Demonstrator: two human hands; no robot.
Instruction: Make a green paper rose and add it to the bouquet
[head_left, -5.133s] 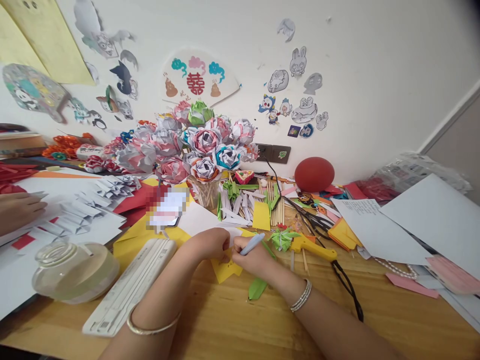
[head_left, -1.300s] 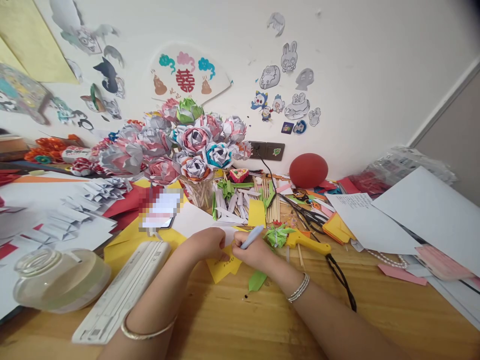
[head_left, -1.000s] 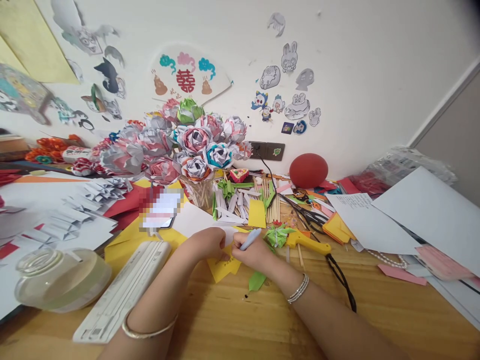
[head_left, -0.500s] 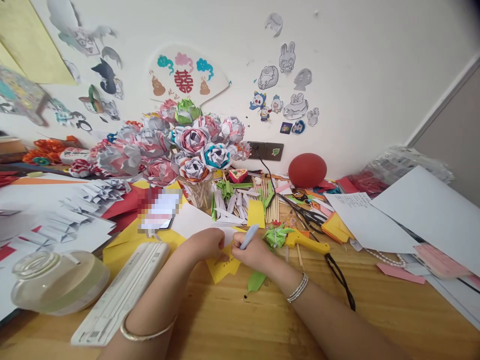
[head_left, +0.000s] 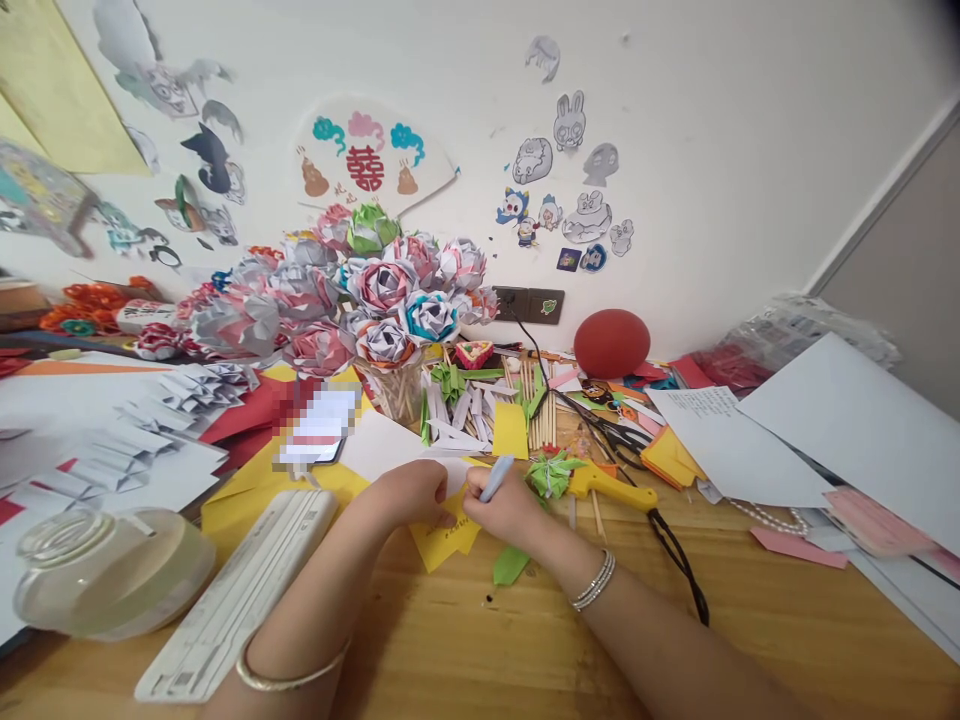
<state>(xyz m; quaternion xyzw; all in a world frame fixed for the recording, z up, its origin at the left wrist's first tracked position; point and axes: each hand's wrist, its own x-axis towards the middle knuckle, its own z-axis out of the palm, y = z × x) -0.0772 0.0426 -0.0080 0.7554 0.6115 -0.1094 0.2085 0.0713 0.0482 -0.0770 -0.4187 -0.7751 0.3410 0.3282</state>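
My right hand (head_left: 504, 503) is closed around a light blue-grey pen (head_left: 496, 480), its fingers pinched low on the barrel over a yellow sheet of paper (head_left: 435, 547). The pen's tip is hidden behind the fingers. Small dark handwriting shows on the sheet. My left hand (head_left: 416, 492) holds the sheet from the left with curled fingers, the thumb pressing on its surface. A white sheet (head_left: 379, 445) lies just beyond the left hand. Close to the right hand are a green paper flower (head_left: 551, 474) and a green paper leaf (head_left: 511, 565).
A glass jar (head_left: 112, 575) and a long white case (head_left: 240, 595) stand at the left. Behind are a phone (head_left: 319, 425), paper flowers (head_left: 382, 285) in a clear vase (head_left: 397, 390), and a red balloon (head_left: 612, 343). A yellow-handled tool (head_left: 619, 488), scissors (head_left: 626, 438) and white sheets (head_left: 862, 420) lie rightward.
The view has shifted slightly. Both hands stay in nearly the same place, with the pen still in my right hand and only a tiny movement of it.
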